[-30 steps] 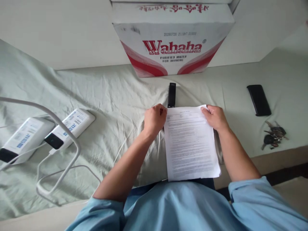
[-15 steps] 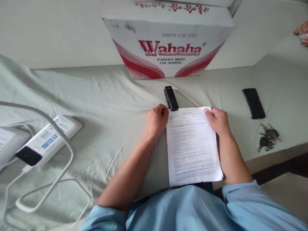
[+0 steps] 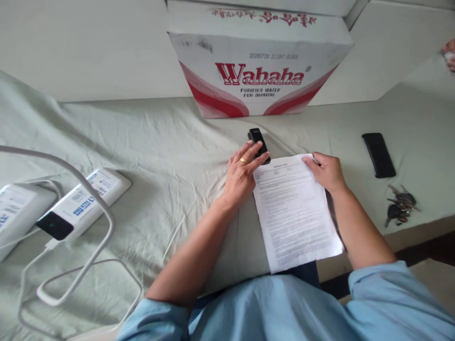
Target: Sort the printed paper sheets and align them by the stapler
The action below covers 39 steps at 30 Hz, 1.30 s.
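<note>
My right hand pinches the upper right corner of the printed sheets of paper, thumb on top. The pages tilt slightly, their lower edge over my lap. My left hand has its fingers stretched out, a ring on one of them. Its fingertips lie over the black stapler, which rests just beyond the paper's top left corner. Whether the fingers press on the stapler or only hover at it, I cannot tell.
A Wahaha water carton stands behind the stapler. To the right lie a black phone and a bunch of keys. White power banks with looping cables occupy the left. Another person's hand shows at the far right edge.
My left hand has let go of the paper's upper left corner, opened its fingers and moved onto the stapler. The paper has turned slightly, still held by my right hand.
</note>
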Each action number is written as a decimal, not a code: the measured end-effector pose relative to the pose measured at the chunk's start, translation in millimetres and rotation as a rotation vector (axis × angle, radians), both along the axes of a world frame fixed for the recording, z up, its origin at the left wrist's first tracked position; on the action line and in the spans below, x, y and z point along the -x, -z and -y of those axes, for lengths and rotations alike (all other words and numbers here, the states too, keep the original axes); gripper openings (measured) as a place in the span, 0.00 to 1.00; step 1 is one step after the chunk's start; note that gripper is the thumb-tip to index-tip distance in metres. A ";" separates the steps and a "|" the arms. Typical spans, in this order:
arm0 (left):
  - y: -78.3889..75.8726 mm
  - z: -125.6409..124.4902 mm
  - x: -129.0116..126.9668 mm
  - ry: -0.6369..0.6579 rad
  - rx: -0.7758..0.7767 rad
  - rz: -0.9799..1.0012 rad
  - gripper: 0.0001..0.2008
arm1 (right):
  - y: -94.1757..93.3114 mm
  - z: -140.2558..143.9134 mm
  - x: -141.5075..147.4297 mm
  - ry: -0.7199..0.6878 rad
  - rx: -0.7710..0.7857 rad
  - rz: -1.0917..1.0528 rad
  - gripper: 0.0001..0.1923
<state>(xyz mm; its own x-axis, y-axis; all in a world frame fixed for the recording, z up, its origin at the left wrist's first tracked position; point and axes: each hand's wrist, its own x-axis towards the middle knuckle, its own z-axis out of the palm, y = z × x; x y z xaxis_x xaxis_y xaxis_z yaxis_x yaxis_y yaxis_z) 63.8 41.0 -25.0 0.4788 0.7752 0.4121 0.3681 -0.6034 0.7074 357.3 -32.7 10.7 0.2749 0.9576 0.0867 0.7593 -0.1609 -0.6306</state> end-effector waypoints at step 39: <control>-34.3 11.2 11.6 -0.047 0.860 0.530 0.28 | 5.6 7.3 9.9 0.150 -0.157 -0.590 0.26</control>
<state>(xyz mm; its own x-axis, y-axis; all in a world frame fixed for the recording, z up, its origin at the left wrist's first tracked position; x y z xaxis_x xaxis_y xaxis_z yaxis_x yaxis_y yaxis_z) 52.1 29.8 9.4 0.3578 0.9225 -0.1449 -0.1092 0.1954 0.9746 347.4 -40.1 5.1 0.4492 0.8933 0.0155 0.2524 -0.1102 -0.9613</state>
